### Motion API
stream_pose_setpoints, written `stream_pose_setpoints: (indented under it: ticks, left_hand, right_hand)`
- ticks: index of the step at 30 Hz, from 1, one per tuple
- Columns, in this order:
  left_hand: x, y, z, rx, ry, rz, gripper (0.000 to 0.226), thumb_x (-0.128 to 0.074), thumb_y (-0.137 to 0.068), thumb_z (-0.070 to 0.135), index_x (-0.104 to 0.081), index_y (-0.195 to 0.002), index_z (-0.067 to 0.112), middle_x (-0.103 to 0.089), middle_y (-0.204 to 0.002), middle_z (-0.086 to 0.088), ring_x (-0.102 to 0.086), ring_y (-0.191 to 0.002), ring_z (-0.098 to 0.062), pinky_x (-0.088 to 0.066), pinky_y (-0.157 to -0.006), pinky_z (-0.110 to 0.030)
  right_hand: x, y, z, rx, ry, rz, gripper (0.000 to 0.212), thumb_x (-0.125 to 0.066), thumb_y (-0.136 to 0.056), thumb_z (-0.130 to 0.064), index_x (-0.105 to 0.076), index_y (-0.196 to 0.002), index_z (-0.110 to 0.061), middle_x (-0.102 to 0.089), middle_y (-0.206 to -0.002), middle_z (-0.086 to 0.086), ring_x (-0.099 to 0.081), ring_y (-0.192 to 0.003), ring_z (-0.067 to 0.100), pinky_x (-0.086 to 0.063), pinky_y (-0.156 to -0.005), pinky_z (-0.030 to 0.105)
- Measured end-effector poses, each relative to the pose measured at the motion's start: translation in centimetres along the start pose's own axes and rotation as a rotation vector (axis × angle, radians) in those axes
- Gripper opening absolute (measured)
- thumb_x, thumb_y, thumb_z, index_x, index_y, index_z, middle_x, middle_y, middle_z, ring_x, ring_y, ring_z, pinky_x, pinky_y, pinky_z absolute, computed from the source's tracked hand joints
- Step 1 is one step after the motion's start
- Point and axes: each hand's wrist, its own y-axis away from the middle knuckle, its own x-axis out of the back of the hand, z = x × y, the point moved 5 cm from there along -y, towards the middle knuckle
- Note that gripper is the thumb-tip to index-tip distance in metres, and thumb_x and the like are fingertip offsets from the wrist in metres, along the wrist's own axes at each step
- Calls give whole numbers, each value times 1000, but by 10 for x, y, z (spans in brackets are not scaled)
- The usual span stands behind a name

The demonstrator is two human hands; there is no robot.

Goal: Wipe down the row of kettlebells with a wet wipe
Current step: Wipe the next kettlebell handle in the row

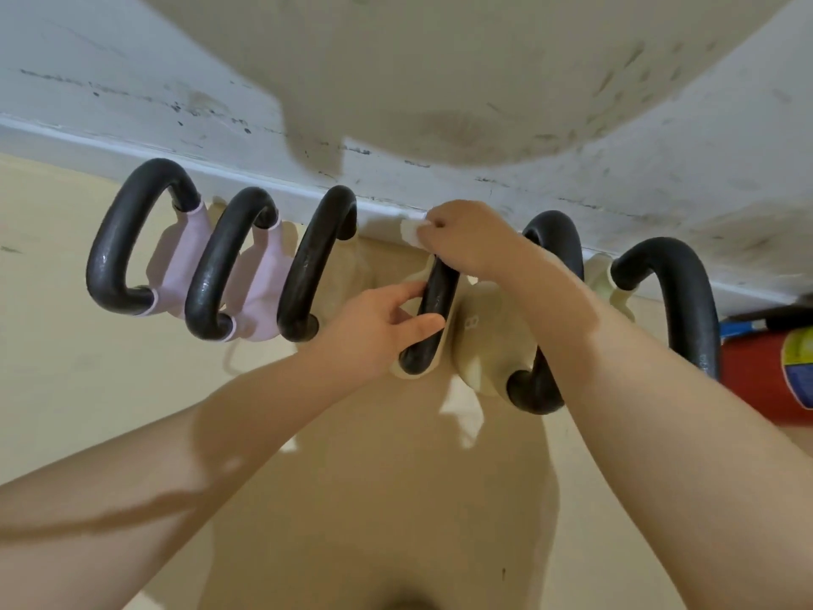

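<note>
Right hand (466, 239) pinches a crumpled white wet wipe (411, 231) atop the 4th cream, black-handled kettlebell (433, 301) on the floor (88, 389), handle running toward the wall (132, 81); left hand (382, 332), grip curled round it.

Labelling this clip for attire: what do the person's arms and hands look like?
Both are bare: no sleeves, gloves, watch, rings or markings show on the left hand, right hand, left forearm or right forearm. Patchy shadow crosses the left forearm.

Poss. "8" — cream kettlebell (486, 345) body
</note>
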Motion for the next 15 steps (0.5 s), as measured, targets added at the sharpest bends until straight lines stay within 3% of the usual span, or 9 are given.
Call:
stream_pose_setpoints:
  ticks: [2, 4, 6, 8, 9, 10, 11, 13, 15]
  left_hand:
    - [-1, -2, -1, -3, -48, 1, 17, -55, -89, 30, -65, -92, 17, -67, -80, -10, -61, -77, -22, -47, -75, -33]
    - [-2, -2, -4, 16, -62, 10, 25, -55, -88, 32, -60, -75, 12, -58, -69, -9, -51, -65, -18, -40, -66, -28]
    - [-2, -2, -6, 34, -32, 12, 32, -55, -88, 33, -63, -83, 2, -62, -78, -19, -55, -71, -24, -43, -71, -33]
    - [-1, -2, -6, 4, -86, 20, 34, -53, -89, 34, -62, -80, 2, -62, -73, -14, -55, -68, -22, -43, -68, -30]
    - [-1, -2, -6, -27, -157, 32, 34, -51, -90, 35, -57, -71, 7, -56, -65, -5, -51, -61, -17, -38, -61, -24]
    - [-3, -2, -5, -58, -221, 54, 34, -50, -91, 36, -51, -66, 14, -50, -60, 2, -46, -57, -12, -33, -54, -19]
    - [-4, -1, -5, -79, -251, 76, 32, -49, -91, 37, -48, -65, 18, -47, -58, 6, -44, -55, -8, -31, -51, -17]
    - [-5, 2, -4, -95, -236, 96, 27, -47, -92, 34, -51, -71, 17, -51, -61, 4, -47, -58, -8, -35, -53, -18]
    - [4, 6, -9, -44, -6, 146, 21, -42, -95, 18, -59, -89, 6, -62, -74, -7, -57, -66, -17, -48, -58, -24]
  right_hand:
    - [6, 11, -4, 98, 199, 23, 32, -38, -91, -27, -48, -65, -13, -44, -60, -1, -43, -58, 17, -37, -61, 26]
    - [11, 13, -6, 175, 311, 77, 33, -37, -90, -29, -47, -63, -13, -44, -56, -1, -40, -54, 15, -38, -76, 24]
    - [8, 16, -14, 228, 413, 86, 38, -36, -91, -31, -44, -58, -13, -40, -54, 0, -37, -56, 18, -32, -63, 17]
    - [2, 17, -21, 281, 528, 67, 47, -31, -94, -37, -42, -54, -13, -39, -53, 0, -35, -53, 17, -26, -53, 20]
    - [0, 20, -23, 343, 583, 44, 51, -29, -95, -40, -43, -53, -14, -41, -52, -1, -36, -51, 14, -36, -64, 19]
    - [0, 23, -22, 376, 627, 16, 53, -27, -96, -42, -44, -52, -16, -43, -52, -2, -38, -52, 11, -39, -87, 22]
    - [1, 23, -19, 383, 619, 25, 54, -26, -97, -42, -44, -52, -17, -45, -52, -3, -40, -54, 9, -27, -107, 29]
    - [-1, 29, -16, 388, 615, 103, 56, -25, -99, -37, -44, -51, -16, -46, -53, -2, -42, -58, 12, -23, -110, 34]
    - [-13, 42, -22, 458, 693, 217, 58, -17, -98, -33, -46, -51, -14, -49, -55, 2, -49, -65, 21, -28, -97, 34]
